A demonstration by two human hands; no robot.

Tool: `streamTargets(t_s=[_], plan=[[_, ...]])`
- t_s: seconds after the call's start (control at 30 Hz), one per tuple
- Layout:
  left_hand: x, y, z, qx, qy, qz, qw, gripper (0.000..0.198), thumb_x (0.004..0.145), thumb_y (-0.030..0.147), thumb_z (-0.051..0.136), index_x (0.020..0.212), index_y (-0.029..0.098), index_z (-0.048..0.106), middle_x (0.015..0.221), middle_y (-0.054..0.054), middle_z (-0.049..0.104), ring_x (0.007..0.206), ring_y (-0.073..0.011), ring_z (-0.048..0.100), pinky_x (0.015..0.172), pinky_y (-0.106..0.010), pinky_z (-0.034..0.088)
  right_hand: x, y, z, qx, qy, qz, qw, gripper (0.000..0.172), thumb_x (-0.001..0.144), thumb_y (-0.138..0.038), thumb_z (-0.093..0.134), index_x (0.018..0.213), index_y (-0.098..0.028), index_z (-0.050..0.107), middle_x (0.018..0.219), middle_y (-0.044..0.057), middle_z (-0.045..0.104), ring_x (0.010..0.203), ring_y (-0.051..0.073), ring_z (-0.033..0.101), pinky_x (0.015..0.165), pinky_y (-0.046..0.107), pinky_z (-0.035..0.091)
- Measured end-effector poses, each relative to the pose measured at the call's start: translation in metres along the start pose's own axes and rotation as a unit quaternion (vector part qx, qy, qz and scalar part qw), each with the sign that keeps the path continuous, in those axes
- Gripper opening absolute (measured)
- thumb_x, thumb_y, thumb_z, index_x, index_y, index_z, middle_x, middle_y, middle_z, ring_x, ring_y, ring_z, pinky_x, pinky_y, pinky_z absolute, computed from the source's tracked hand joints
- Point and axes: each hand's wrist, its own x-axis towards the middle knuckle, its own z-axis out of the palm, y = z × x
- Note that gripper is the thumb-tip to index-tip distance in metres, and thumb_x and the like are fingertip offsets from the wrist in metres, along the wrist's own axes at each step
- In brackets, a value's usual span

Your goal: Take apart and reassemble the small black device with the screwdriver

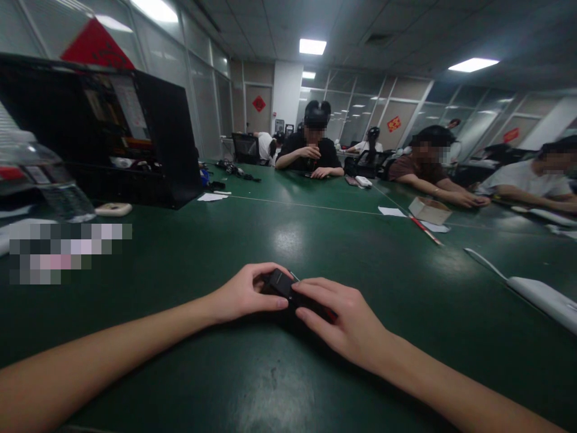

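Both of my hands meet at the near middle of the dark green table [288, 240]. My left hand [246, 293] is curled with thumb and fingers closed around the left end of a small black boxy object [280, 282]. My right hand [340, 316] lies over its right part, fingers pressed on top of it. A thin light-coloured piece sticks out just behind the object; I cannot make out what it is. Most of the object is hidden under my fingers.
A large black case [112, 138] stands at the back left with a clear plastic bottle [49, 180] beside it. Three people sit along the far and right sides. A small cardboard box [429, 210], a red pen [426, 231] and a white device [541, 294] lie on the right.
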Motion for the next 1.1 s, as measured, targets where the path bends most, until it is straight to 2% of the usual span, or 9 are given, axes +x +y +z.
streamTargets(t_s=[0.3,0.5,0.57,0.67,0.8,0.87,0.97,1.03,1.1], plan=[[-0.002,0.0,0.003,-0.003,-0.002,0.015,1.0,0.039,0.076,0.029,0.077,0.109,0.017,0.062,0.101,-0.004,0.063,0.094,-0.0186,0.059,0.084,-0.029,0.045,-0.002,-0.001,-0.001,-0.056,-0.031,-0.02,0.998,0.04,0.097,-0.034,0.051,0.136,-0.025,0.055,0.129,0.009,0.059,0.108,0.02,0.061,0.093,0.034,0.05],[-0.01,0.002,0.004,0.022,-0.024,0.024,0.999,0.039,0.081,0.034,0.07,0.117,0.02,0.061,0.104,-0.004,0.062,0.091,-0.0197,0.058,0.078,-0.028,0.045,-0.002,-0.002,-0.002,-0.066,-0.035,-0.013,0.997,0.042,0.094,-0.037,0.056,0.136,-0.029,0.054,0.129,0.009,0.054,0.109,0.022,0.057,0.093,0.038,0.049],[-0.011,0.001,0.003,0.012,-0.018,0.025,0.999,0.041,0.079,0.032,0.071,0.117,0.02,0.062,0.106,-0.005,0.063,0.094,-0.0209,0.058,0.08,-0.029,0.046,-0.001,-0.002,-0.001,-0.039,-0.028,0.003,0.999,0.049,0.09,-0.038,0.062,0.138,-0.029,0.051,0.129,0.009,0.053,0.108,0.022,0.057,0.092,0.037,0.049],[-0.01,0.001,0.004,-0.031,-0.012,0.038,0.999,0.047,0.079,0.026,0.073,0.124,0.021,0.06,0.118,-0.006,0.063,0.107,-0.0246,0.058,0.092,-0.035,0.046,0.0,-0.001,-0.003,0.014,-0.001,0.033,0.999,0.057,0.086,-0.037,0.067,0.139,-0.028,0.047,0.126,0.008,0.055,0.106,0.021,0.058,0.089,0.034,0.05],[-0.01,0.006,0.006,-0.06,-0.039,0.072,0.995,0.05,0.082,0.021,0.07,0.13,0.022,0.056,0.133,-0.01,0.058,0.123,-0.0291,0.054,0.105,-0.044,0.04,0.002,0.002,-0.011,0.063,0.014,0.11,0.992,0.04,0.089,-0.038,0.063,0.125,-0.023,0.058,0.113,0.006,0.064,0.089,0.019,0.061,0.079,0.033,0.05],[-0.011,0.009,0.007,-0.056,-0.046,0.097,0.993,0.048,0.083,0.019,0.069,0.129,0.021,0.057,0.134,-0.011,0.058,0.125,-0.0297,0.054,0.107,-0.045,0.04,0.003,0.004,-0.015,0.123,-0.017,0.154,0.98,0.033,0.091,-0.04,0.06,0.118,-0.022,0.063,0.106,0.005,0.068,0.087,0.019,0.063,0.078,0.033,0.05],[-0.013,0.012,0.008,-0.041,-0.042,0.134,0.989,0.048,0.081,0.017,0.07,0.127,0.021,0.059,0.142,-0.012,0.051,0.129,-0.0303,0.051,0.11,-0.044,0.038,0.004,0.007,-0.018,0.254,-0.053,0.208,0.943,0.034,0.089,-0.042,0.062,0.115,-0.021,0.067,0.099,0.004,0.071,0.092,0.021,0.066,0.081,0.033,0.052],[-0.013,0.012,0.007,-0.047,-0.057,0.133,0.988,0.054,0.08,0.017,0.072,0.131,0.022,0.056,0.148,-0.012,0.045,0.132,-0.0311,0.048,0.11,-0.044,0.037,0.004,0.009,-0.017,0.304,-0.041,0.231,0.923,0.036,0.083,-0.041,0.069,0.112,-0.02,0.069,0.097,0.005,0.072,0.092,0.021,0.067,0.081,0.033,0.052],[-0.012,0.01,0.005,-0.065,-0.079,0.113,0.988,0.06,0.08,0.022,0.073,0.136,0.024,0.051,0.149,-0.012,0.043,0.134,-0.0323,0.046,0.109,-0.045,0.038,0.003,0.01,-0.015,0.306,-0.015,0.249,0.919,0.038,0.078,-0.041,0.074,0.109,-0.019,0.071,0.095,0.005,0.073,0.089,0.022,0.068,0.079,0.033,0.053]])
